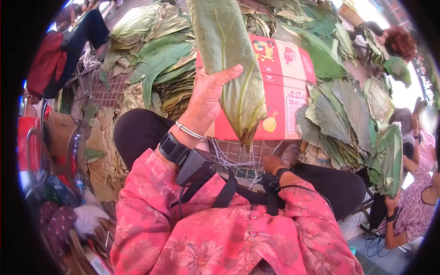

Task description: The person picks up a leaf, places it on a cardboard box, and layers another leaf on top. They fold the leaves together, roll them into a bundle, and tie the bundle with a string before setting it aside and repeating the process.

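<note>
My left hand (208, 94) is raised in front of me, closed round a folded bundle of lotus leaves (233, 68) with the thumb lying across its face. The bundle hangs with its pointed, browned end downward, and its top runs out of view. Behind it stands a red and cream printed cardboard box (282, 87), partly covered by the leaves. Low beside my knee, my right hand (273, 165) has its fingers curled; whatever they hold is hidden. White plastic strings (233, 162) lie on the tiled ground just left of that hand.
Stacks of folded lotus leaves lie at left (162, 68) and right (339, 119) of the box. Brown dried leaves (103, 151) spread beside my left knee. Another person in a red top (46, 64) is at upper left; a person in a patterned top (410, 201) holds leaves at right.
</note>
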A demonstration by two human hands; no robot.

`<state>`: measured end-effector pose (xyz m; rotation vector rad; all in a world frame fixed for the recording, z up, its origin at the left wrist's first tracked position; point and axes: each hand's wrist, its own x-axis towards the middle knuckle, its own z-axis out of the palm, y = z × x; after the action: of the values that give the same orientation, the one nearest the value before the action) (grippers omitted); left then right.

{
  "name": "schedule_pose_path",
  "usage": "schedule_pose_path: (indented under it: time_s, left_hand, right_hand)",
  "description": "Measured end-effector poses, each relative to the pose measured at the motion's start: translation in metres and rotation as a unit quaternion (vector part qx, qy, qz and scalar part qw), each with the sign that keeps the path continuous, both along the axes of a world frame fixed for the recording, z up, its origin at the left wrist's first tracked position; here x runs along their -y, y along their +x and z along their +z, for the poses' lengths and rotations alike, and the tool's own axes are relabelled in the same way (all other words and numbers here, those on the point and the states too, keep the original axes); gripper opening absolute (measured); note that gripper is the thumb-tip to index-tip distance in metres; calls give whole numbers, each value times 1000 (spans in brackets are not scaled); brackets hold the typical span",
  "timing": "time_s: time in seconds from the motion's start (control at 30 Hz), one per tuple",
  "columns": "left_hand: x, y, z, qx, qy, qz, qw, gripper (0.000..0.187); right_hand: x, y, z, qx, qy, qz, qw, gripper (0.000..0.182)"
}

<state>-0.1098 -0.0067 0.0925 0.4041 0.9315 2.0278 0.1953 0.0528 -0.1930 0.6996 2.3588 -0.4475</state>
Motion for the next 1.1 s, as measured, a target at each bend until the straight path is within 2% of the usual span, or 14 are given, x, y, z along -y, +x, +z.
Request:
schedule_pose_path:
  time_s: [0.13,0.23,0.27,0.3,0.37,0.47,0.53,0.67,0.7,0.87,0.93,0.97,1.03,1.1]
  left_hand:
    - [2,2,6,28,9,-16,999,33]
    - [1,-4,2,47,7,-27,998,31]
    - [1,-5,1,55,14,-34,998,31]
    - [1,-6,-1,62,20,-42,997,30]
    - [1,-10,-4,93,28,-65,993,30]
    - [6,-12,-8,158,31,-110,981,30]
    - [9,-12,-3,190,40,-130,972,31]
    - [19,-15,4,251,77,-177,948,34]
    - [23,-15,7,268,109,-217,932,36]
    - [33,16,15,254,41,-200,945,36]
    - [34,30,5,254,36,-247,934,38]
    - [34,38,3,258,24,-245,934,38]
    - [32,48,-5,257,20,-238,936,39]
    - [24,50,-16,282,45,-248,926,39]
  right_hand:
    - [9,7,-33,-105,7,-68,992,20]
    - [-1,-23,-27,-191,-128,-66,971,15]
    - [-2,-46,14,-114,-242,-182,946,17]
    - [1,-69,69,-34,-350,-291,890,21]
    - [0,-91,115,-111,-455,-212,858,18]
    - [12,-107,192,-219,-517,-220,798,14]
    - [9,-108,231,-324,-535,-235,744,12]
    - [-28,-90,299,-394,-483,-285,728,6]
    - [-40,-86,302,-433,-457,-285,723,5]
    - [-56,-80,315,-534,-402,-274,691,4]
    - [-50,-84,311,-556,-397,-265,680,5]
    - [-43,-85,317,-537,-376,-249,713,4]
    - [-37,-86,304,-520,-417,-198,718,4]
    - [-35,-83,289,-450,-413,-218,761,4]
